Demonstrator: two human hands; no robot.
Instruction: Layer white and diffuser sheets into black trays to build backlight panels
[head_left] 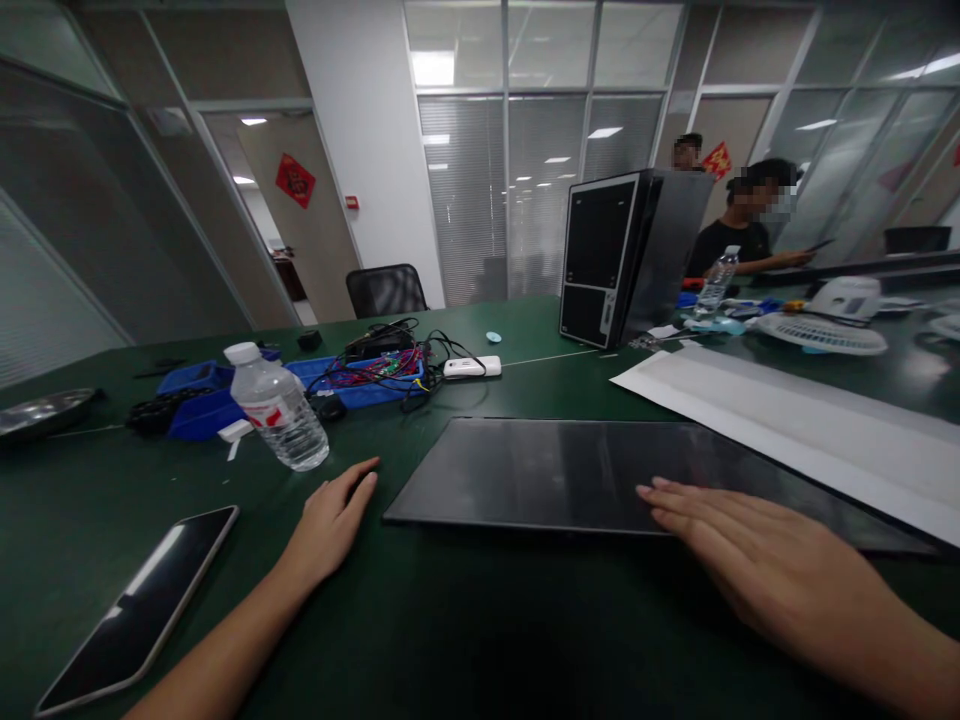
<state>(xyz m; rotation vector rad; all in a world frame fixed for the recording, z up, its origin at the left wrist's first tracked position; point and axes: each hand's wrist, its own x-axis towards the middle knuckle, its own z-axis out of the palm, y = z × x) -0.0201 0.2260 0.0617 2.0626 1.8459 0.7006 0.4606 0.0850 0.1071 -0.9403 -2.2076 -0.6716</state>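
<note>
A dark, flat, glossy panel, like a bare screen (540,475), lies on the green table (420,640) in front of me. My right hand (765,565) is at the panel's near edge on the right, palm down with fingers stretched together over its surface; whether it presses or only hovers I cannot tell. To the left of the panel, my left hand (330,520) rests on the table, fingers extended and holding nothing. Just beyond it is a clear water bottle (281,415) with a white cap. A smartphone (142,610) lies left of my left forearm.
Blue trays (360,385) of tangled wires and a white power strip (472,367) lie further back. A black computer tower (634,260) stands beyond the panel. A long white sheet (810,425) partly covers the panel's far right. Someone in black (739,235) sits across the table.
</note>
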